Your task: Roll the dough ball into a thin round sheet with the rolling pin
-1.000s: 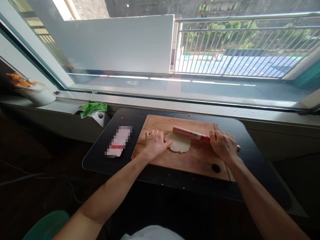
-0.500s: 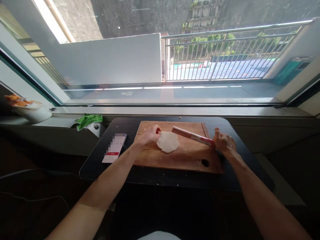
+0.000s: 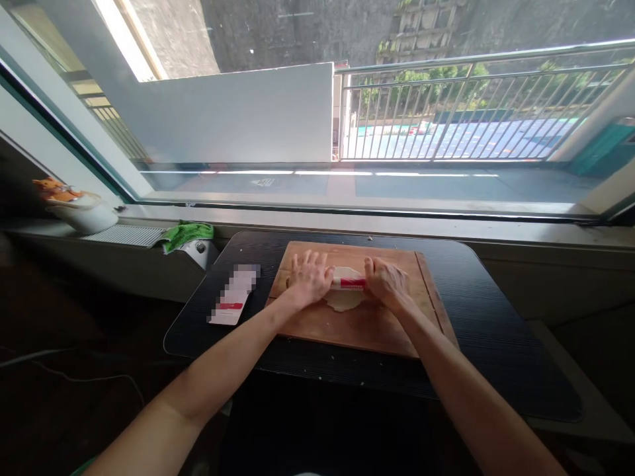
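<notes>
A thin round of dough (image 3: pixel 343 303) lies on the wooden cutting board (image 3: pixel 342 337). Across the dough rests a rolling pin (image 3: pixel 351 283) with a red and white label at its visible middle. My left hand (image 3: pixel 310 276) presses down on the pin's left part, fingers stretched forward and apart. Over the right part, my right hand (image 3: pixel 387 279) is curled round the pin, thumb toward the middle. Both ends of the pin are mostly hidden under the hands.
A phone (image 3: pixel 232 297) lies left of the board on the black table (image 3: pixel 496 317). Small crumbs dot the table. A green cloth (image 3: pixel 187 235) and a white pot (image 3: pixel 82 213) stand beyond its left side, and a window sill (image 3: pixel 278 215) runs behind.
The rolling pin has moved left from the board's right side onto the dough. My left hand has let go of the dough's edge and lies on the pin; my right hand moved inward.
</notes>
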`<state>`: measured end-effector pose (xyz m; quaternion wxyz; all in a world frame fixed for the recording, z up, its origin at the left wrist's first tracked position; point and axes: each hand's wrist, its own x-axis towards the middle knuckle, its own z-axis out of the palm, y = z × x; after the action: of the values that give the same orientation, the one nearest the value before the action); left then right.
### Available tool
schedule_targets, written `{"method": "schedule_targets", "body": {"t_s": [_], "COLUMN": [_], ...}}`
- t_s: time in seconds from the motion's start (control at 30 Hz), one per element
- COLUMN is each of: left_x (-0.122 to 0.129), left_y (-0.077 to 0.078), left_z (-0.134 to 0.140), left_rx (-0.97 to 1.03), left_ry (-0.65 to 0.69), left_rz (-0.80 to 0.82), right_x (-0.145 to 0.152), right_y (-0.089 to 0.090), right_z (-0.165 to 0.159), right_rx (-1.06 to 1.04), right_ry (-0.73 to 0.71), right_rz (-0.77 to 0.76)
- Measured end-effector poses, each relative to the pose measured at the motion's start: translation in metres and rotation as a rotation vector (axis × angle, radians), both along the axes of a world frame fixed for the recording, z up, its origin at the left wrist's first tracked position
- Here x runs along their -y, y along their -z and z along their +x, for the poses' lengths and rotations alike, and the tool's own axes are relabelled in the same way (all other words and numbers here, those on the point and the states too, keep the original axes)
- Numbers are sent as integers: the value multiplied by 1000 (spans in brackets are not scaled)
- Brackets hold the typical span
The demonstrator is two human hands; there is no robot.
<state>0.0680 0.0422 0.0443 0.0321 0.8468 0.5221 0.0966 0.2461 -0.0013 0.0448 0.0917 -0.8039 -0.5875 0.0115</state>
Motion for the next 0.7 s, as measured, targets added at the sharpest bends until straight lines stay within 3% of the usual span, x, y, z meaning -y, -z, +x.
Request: {"method": "schedule_targets", "body": {"t_s": [0.1, 0.27, 0.37, 0.5, 0.7], "left_x": [-14, -56, -41, -8, -48], "left_y": [6, -6, -1, 8, -6], "left_z": [3, 18, 13, 3, 20], "left_rx": [4, 11, 1, 3, 22], "left_ry": [-23, -130, -117, -45, -98], "left_rz": [-5, -104, -141, 30, 38], "right_x": [-8, -45, -33, -4, -47], "right_y": [5, -4, 4, 20, 5], "right_z": [6, 16, 15, 12, 17], "right_rx": [50, 25, -11, 42, 1], "right_ry": [-54, -20, -72, -157, -70], "right_rz": [81, 90, 51, 138, 90]}}
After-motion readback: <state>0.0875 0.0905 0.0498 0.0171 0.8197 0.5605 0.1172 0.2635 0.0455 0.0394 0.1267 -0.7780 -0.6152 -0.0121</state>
